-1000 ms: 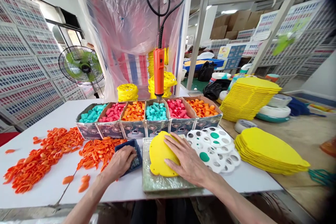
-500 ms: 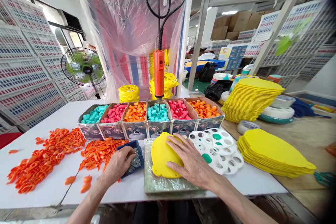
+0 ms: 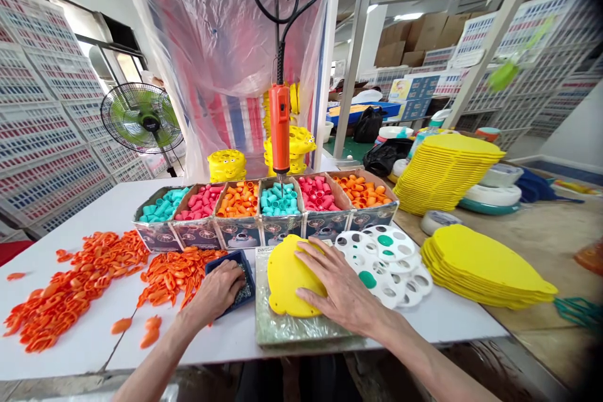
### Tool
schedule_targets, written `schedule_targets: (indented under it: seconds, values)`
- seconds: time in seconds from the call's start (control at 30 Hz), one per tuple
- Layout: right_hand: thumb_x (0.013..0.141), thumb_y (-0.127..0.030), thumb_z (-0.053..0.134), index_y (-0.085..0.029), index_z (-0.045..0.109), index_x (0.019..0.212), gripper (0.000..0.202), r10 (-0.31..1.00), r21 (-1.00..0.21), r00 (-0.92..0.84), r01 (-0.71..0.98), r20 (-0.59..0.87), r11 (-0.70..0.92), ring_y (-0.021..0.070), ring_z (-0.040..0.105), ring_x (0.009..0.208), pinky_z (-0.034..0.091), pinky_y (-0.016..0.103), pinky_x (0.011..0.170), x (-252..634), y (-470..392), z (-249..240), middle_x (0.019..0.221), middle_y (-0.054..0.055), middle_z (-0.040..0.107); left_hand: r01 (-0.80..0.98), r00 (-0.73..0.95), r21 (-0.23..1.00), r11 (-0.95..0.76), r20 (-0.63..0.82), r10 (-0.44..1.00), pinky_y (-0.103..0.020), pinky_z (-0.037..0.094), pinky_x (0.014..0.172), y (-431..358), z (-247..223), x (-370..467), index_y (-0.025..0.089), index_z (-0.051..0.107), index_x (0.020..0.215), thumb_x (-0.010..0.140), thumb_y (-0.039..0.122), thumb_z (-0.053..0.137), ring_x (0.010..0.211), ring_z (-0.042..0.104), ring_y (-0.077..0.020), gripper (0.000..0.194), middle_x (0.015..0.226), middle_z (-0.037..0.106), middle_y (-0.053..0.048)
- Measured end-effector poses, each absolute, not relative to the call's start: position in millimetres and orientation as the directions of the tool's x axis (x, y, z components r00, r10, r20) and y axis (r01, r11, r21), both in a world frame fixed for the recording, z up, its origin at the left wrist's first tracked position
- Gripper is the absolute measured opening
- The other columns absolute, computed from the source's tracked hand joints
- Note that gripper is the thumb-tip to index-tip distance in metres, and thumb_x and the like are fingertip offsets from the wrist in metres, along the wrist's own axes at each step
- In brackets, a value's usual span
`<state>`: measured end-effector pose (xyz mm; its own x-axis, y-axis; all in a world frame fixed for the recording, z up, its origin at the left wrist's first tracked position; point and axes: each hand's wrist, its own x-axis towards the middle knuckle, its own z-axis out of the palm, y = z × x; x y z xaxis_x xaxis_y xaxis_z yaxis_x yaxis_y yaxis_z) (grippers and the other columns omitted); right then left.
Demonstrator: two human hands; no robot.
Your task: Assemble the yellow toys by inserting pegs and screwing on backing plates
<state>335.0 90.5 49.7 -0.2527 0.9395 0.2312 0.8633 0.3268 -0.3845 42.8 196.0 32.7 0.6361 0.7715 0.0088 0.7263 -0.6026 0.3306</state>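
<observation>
Our right hand (image 3: 343,289), fingers apart, rests on smooth, rounded yellow plate (image 3: 285,276); our left hand (image 3: 220,287) sits in boxy blue tray (image 3: 250,284), grip we can't tell.

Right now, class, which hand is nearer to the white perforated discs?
Right: the right hand lies on the yellow plate, just beside the white discs. The left hand is farther off, at the blue tray.

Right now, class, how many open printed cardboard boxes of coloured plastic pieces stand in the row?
6, in one row, left to right: turquoise-filled box, pink-filled box, orange-filled box, second turquoise-filled box, second pink-filled box, second orange-filled box. None looks hidden.
</observation>
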Motion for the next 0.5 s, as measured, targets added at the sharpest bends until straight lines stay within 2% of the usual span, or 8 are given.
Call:
schedule_targets:
  seconds: [0.2,0.37,0.5]
  values:
    - [0.098,-0.065,0.045,-0.022,0.044,0.153,0.07,0.937,-0.386,-0.245,0.863,0.247,0.327,0.0346,0.023,0.153,0.025,0.059,0.123,336.5,90.6,49.3,0.162,0.006,0.039,0.699,0.58,0.469,-0.54,0.07,0.812,-0.032,0.049,0.078,195.8,34.9,37.3,0.023,0.062,0.091,0.1,0.032,0.039,0.087,0.068,-0.0231,0.026,0.09,0.072,-0.005]
    - [0.097,-0.065,0.047,-0.02,0.046,0.152,0.071,0.935,-0.363,-0.237,0.874,0.263,0.323,0.0344,0.023,0.153,0.027,0.057,0.124,337.6,91.3,51.4,0.163,0.006,0.038,0.654,0.535,0.584,-0.481,0.092,0.84,-0.03,0.046,0.073,194.2,35.5,35.3,0.023,0.065,0.086,0.097,0.035,0.047,0.081,0.067,-0.023,0.024,0.085,0.073,-0.004]
    - [0.097,-0.062,0.048,-0.019,0.048,0.151,0.069,0.931,-0.356,-0.245,0.873,0.272,0.333,0.0338,0.025,0.152,0.028,0.055,0.124,338.1,91.7,54.6,0.162,0.006,0.039,0.589,0.482,0.713,-0.38,0.067,0.873,-0.029,0.044,0.063,192.3,33.5,35.6,0.023,0.063,0.084,0.096,0.04,0.05,0.066,0.061,-0.0196,0.025,0.071,0.067,0.0]
